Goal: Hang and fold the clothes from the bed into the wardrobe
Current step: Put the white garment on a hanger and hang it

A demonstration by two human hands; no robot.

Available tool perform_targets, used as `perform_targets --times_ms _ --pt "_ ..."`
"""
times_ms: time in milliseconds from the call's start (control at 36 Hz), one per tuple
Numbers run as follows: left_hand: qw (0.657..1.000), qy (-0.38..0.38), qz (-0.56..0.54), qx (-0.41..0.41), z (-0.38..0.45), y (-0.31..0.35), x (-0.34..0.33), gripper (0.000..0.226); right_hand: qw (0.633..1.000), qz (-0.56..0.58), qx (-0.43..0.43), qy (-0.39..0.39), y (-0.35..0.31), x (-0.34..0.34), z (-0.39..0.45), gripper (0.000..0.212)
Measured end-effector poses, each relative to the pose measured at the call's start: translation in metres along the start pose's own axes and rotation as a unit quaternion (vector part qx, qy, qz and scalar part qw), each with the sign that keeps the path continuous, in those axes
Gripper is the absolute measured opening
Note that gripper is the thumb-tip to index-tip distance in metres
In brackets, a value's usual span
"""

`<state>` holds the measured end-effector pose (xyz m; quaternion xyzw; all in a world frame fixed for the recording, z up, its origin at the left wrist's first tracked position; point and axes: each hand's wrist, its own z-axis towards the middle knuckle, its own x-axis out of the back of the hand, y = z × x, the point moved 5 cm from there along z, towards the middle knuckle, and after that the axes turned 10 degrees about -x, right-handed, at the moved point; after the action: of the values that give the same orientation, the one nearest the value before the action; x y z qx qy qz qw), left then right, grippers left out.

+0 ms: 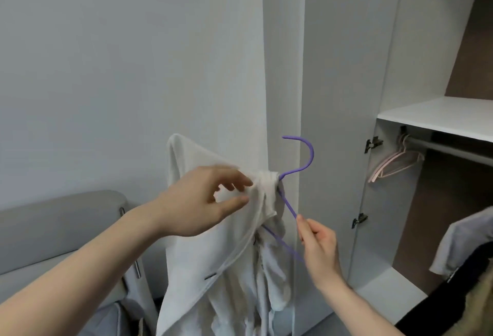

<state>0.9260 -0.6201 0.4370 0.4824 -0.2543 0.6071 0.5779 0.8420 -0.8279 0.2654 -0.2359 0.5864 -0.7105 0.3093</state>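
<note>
A white garment (213, 269) hangs bunched on a purple hanger (306, 154), held up in front of the open wardrobe door (344, 95). My left hand (202, 199) pinches the white fabric near the hanger's neck between thumb and fingers. My right hand (318, 245) grips the hanger's bare right arm, which slopes down out of the cloth. The hook points up and to the left. The hanger's left arm is hidden inside the garment.
The wardrobe stands open at right, with a white shelf (440, 117) over a rail (453, 149) carrying pale pink hangers (394, 165). Hung grey and dark clothes (464, 245) fill the lower right. A grey padded headboard (53, 229) sits at lower left.
</note>
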Motion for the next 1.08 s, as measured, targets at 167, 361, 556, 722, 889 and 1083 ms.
perform_targets --times_ms 167,361,556,722,889,1083 --pt "0.967 -0.015 0.255 -0.012 0.023 -0.035 -0.002 0.03 0.999 -0.014 0.04 -0.003 -0.019 0.006 0.003 0.052" --pt "0.977 0.052 0.203 0.04 0.042 -0.056 -0.007 0.049 0.999 -0.014 0.012 -0.043 0.0 0.041 0.012 0.025" --pt "0.979 0.087 0.148 0.108 0.053 -0.054 -0.01 0.047 0.945 0.123 -0.244 0.182 0.116 0.106 -0.021 0.035" --pt "0.978 0.109 0.139 0.108 0.065 -0.041 -0.004 0.041 0.933 0.006 -0.354 -0.063 0.163 0.046 -0.076 0.06" --pt "0.986 0.112 0.093 0.082 0.072 -0.018 0.001 0.033 0.943 -0.07 -0.293 -0.141 0.159 -0.005 -0.062 0.081" --pt "0.983 0.134 0.086 0.089 0.052 -0.039 0.031 0.048 0.955 -0.025 -0.294 -0.026 0.118 0.046 0.018 0.035"
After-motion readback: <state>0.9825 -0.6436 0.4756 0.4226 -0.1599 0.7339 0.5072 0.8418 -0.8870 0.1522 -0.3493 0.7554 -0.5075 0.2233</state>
